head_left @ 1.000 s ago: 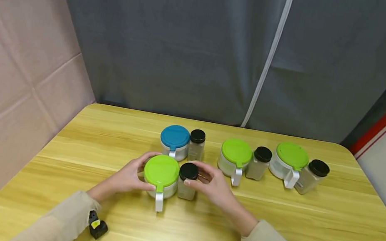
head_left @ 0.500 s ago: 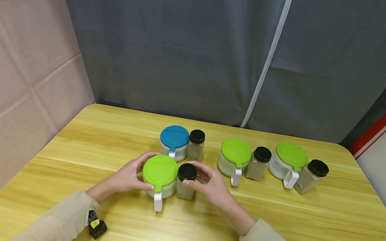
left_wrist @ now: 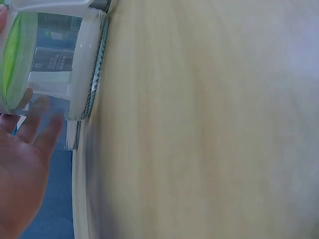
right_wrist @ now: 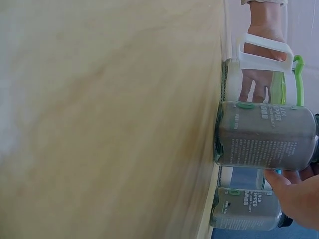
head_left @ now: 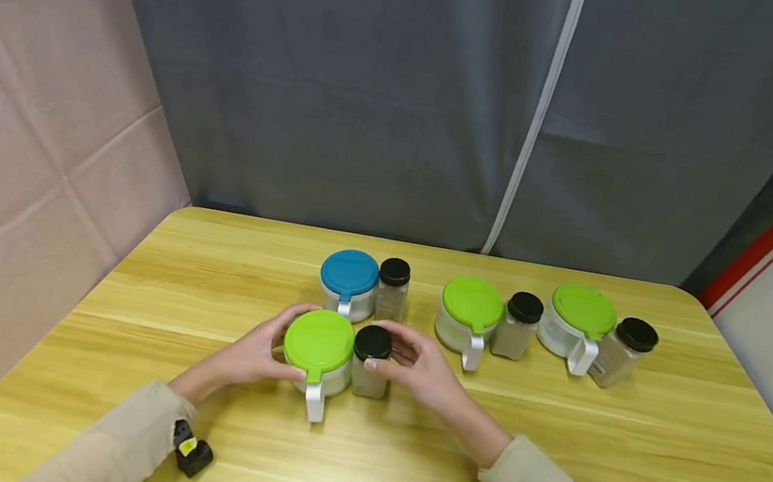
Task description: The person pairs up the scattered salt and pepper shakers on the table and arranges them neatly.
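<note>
Green-lidded jar [head_left: 319, 348] stands upright on the table [head_left: 396, 470], left of centre, white handle [head_left: 314, 403] directed toward the near side. Left hand [head_left: 262, 352] curls thumb and fingers round its outer side; right hand [head_left: 428, 372] pinches the black-capped pepper jar [head_left: 373, 346], positioned just beside it. Blue-lidded jar [head_left: 350, 276] and second pepper jar [head_left: 392, 288] stand close behind, limiting room toward the rear edge. Bare wood surface extends to the left edge and toward the near side.
</note>
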A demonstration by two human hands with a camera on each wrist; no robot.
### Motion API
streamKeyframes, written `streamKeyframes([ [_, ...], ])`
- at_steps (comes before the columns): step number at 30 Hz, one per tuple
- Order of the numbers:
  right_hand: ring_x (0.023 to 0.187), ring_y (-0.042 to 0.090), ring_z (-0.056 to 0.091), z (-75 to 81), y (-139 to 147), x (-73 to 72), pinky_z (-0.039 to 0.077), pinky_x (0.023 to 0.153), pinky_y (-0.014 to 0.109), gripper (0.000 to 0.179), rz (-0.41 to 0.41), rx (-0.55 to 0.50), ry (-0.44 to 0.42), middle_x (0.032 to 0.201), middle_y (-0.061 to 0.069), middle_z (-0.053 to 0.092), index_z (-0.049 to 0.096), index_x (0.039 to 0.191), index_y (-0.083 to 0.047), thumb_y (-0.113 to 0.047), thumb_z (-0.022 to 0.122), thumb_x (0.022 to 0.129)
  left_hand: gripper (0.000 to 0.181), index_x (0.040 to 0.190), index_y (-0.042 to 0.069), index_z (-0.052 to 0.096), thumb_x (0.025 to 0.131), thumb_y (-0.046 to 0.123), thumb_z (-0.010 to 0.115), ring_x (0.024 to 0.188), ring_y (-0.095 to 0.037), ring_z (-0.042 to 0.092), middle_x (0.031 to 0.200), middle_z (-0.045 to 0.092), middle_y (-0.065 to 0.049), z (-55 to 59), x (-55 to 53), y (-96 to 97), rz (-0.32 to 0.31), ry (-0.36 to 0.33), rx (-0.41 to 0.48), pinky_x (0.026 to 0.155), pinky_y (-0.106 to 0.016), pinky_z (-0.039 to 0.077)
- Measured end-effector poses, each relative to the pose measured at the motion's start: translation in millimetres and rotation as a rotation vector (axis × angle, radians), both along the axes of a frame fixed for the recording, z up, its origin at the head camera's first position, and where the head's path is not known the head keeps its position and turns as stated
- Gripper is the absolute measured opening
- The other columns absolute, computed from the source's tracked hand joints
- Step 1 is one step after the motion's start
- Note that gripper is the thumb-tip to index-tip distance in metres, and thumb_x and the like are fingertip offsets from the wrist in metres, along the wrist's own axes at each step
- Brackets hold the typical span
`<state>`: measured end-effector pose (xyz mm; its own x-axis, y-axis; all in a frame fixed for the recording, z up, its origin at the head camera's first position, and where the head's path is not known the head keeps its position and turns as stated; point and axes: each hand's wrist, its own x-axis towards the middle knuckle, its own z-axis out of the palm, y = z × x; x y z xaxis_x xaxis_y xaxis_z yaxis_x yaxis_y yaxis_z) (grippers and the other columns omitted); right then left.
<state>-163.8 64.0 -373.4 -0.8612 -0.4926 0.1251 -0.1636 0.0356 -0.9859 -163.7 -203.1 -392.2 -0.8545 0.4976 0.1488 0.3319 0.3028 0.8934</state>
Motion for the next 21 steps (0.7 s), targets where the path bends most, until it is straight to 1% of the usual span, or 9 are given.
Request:
streamKeyframes([
  [2, 0.111, 0.024, 0.046, 0.0, 0.0, -0.4, 0.033, 0.094, 0.036, 0.051, 0.002, 0.002, 0.002, 0.119, 0.012, 0.051, 0.048, 0.122, 0.001, -0.01, 0.069, 0.077, 0.082, 0.135, 0.007, 0.026, 0.07, 0.006, 0.074, 0.114, -0.027, 0.039, 0.13, 0.037, -0.012, -2.0, -0.9, -1.0, -0.007, -0.006, -0.002, 0.09, -0.047, 0.032],
  [6, 0.112, 0.024, 0.046, 1.0, -0.2, 0.2, 0.034, 0.094, 0.035, 0.052, 0.001, 0.005, -0.012, 0.119, 0.012, 0.051, 0.048, 0.123, 0.001, -0.011, 0.069, 0.077, 0.081, 0.136, 0.006, 0.024, 0.071, 0.009, 0.074, 0.115, -0.027, 0.037, 0.131, 0.036, -0.011, -2.5, -0.6, -1.9, -0.029, -0.015, 0.018, 0.09, -0.049, 0.031],
  [8, 0.112, 0.024, 0.045, 5.4, -0.4, 2.3, 0.033, 0.094, 0.035, 0.052, 0.0, 0.009, -0.023, 0.12, 0.013, 0.05, 0.047, 0.123, 0.002, -0.01, 0.068, 0.077, 0.081, 0.136, 0.002, 0.023, 0.072, 0.006, 0.073, 0.116, -0.03, 0.036, 0.132, 0.035, -0.014, 5.3, 3.3, 0.0, -0.036, -0.024, 0.023, 0.09, -0.052, 0.03],
  [9, 0.113, 0.025, 0.045, 5.4, -0.4, 2.3, 0.033, 0.095, 0.035, 0.052, 0.001, 0.01, -0.024, 0.12, 0.013, 0.05, 0.047, 0.123, 0.002, -0.01, 0.068, 0.077, 0.081, 0.136, 0.002, 0.022, 0.072, 0.006, 0.072, 0.116, -0.03, 0.035, 0.132, 0.034, -0.014, 5.7, 3.5, -0.3, -0.04, -0.025, 0.026, 0.09, -0.053, 0.03],
  [11, 0.113, 0.024, 0.044, 6.3, 0.0, 2.6, 0.032, 0.095, 0.034, 0.052, 0.001, 0.016, -0.022, 0.121, 0.013, 0.049, 0.047, 0.123, 0.001, -0.01, 0.069, 0.077, 0.079, 0.136, 0.001, 0.022, 0.074, 0.006, 0.07, 0.118, -0.031, 0.033, 0.134, 0.031, -0.014, 6.0, 3.3, -1.1, -0.048, -0.017, 0.031, 0.09, -0.054, 0.029],
  [14, 0.115, 0.025, 0.042, 6.5, 1.1, 2.2, 0.031, 0.096, 0.035, 0.053, 0.002, 0.021, -0.019, 0.123, 0.013, 0.048, 0.046, 0.124, 0.0, -0.01, 0.069, 0.077, 0.074, 0.137, 0.001, 0.021, 0.078, 0.006, 0.066, 0.122, -0.032, 0.028, 0.137, 0.027, -0.015, 7.4, 3.1, -1.5, -0.05, 0.015, 0.045, 0.093, -0.056, 0.025],
  [15, 0.115, 0.024, 0.042, 3.6, 1.9, 0.6, 0.031, 0.096, 0.034, 0.054, 0.003, 0.018, -0.014, 0.124, 0.012, 0.048, 0.046, 0.125, 0.0, -0.011, 0.069, 0.077, 0.071, 0.137, 0.001, 0.021, 0.08, 0.005, 0.063, 0.123, -0.033, 0.026, 0.138, 0.026, -0.016, 7.0, 2.5, -1.6, -0.049, 0.029, 0.056, 0.094, -0.056, 0.023],
  [18, 0.116, 0.024, 0.041, 5.2, 3.9, 1.2, 0.03, 0.096, 0.035, 0.054, 0.006, 0.009, -0.004, 0.125, 0.012, 0.047, 0.045, 0.125, 0.0, -0.011, 0.068, 0.077, 0.066, 0.136, -0.005, 0.021, 0.081, 0.0, 0.058, 0.125, -0.037, 0.02, 0.138, 0.022, -0.022, 20.6, 8.5, 4.3, -0.037, 0.067, 0.079, 0.096, -0.056, 0.018],
  [21, 0.116, 0.024, 0.041, 7.5, 6.8, 1.9, 0.031, 0.096, 0.034, 0.053, 0.007, 0.004, 0.014, 0.125, 0.013, 0.047, 0.046, 0.125, 0.0, -0.01, 0.068, 0.078, 0.065, 0.134, -0.008, 0.021, 0.08, -0.003, 0.056, 0.124, -0.039, 0.019, 0.138, 0.021, -0.025, 34.2, 14.5, 11.5, -0.02, 0.094, 0.086, 0.097, -0.055, 0.017],
])
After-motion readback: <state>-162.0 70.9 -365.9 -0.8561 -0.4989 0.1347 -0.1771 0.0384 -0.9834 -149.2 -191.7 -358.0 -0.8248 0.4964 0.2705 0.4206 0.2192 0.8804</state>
